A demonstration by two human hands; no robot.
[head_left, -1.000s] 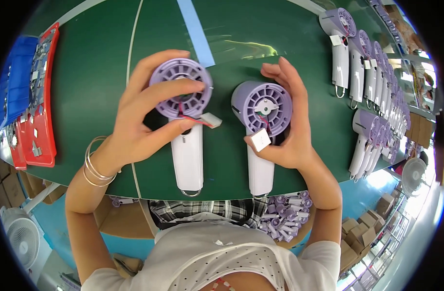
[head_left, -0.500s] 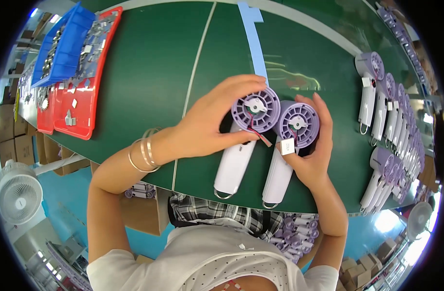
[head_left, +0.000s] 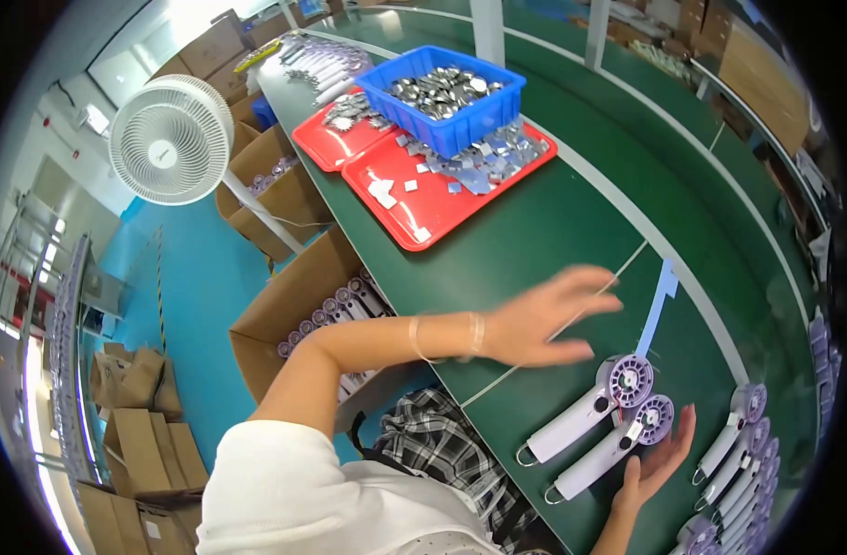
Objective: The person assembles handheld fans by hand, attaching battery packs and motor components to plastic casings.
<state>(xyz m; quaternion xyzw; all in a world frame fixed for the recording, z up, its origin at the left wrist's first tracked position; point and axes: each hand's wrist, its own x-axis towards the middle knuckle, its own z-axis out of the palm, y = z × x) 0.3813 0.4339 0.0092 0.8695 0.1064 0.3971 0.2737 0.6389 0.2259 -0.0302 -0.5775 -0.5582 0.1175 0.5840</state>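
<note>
Two handheld fans lie side by side on the green table: the farther fan and the nearer fan. Both have white handles, metal end loops and round purple heads with bare motor centres. A small white square sits at the neck of the nearer one. My left hand is in the air to the left of the fan heads, fingers spread and slightly blurred, holding nothing. Beside the nearer fan's head, my right hand rests with its fingers apart; whether the thumb touches the fan I cannot tell.
Red trays with small silvery square pieces stand farther left, a blue bin of metal parts on top. A row of fans lies at right. Blue tape runs along the table. Below are a carton of fans and a floor fan.
My view has swung left toward the trays. My left hand has let go of the farther fan and moved away from it. My right hand has opened beside the nearer fan.
</note>
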